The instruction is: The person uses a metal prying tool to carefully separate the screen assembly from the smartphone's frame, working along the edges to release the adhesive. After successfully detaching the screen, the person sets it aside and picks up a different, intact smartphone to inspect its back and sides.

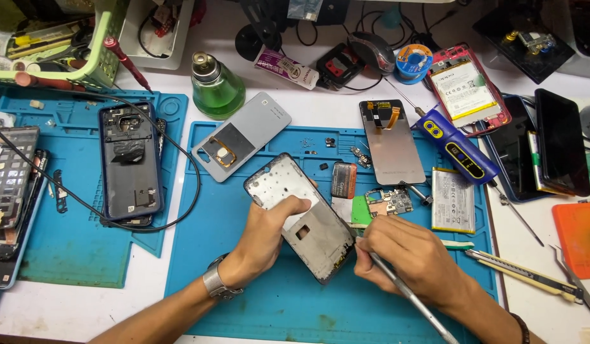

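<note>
My left hand (269, 239) grips a stripped phone frame (288, 191), silver inside with a dark rim, lying tilted on the blue work mat (244, 306). My thumb rests across its middle. My right hand (409, 258) is shut on a thin metal tool (428, 312), with its tip at the frame's lower right edge. A green circuit board piece (362, 211) and a small main board (390, 200) lie just beyond my right hand.
A grey back cover (244, 137), a display panel (391, 143), a battery (453, 200) and a blue tool (457, 150) lie on the mat. A green bottle (217, 89) stands behind. Another opened phone (129, 162) lies left. More phones (559, 143) and a utility knife (521, 274) lie right.
</note>
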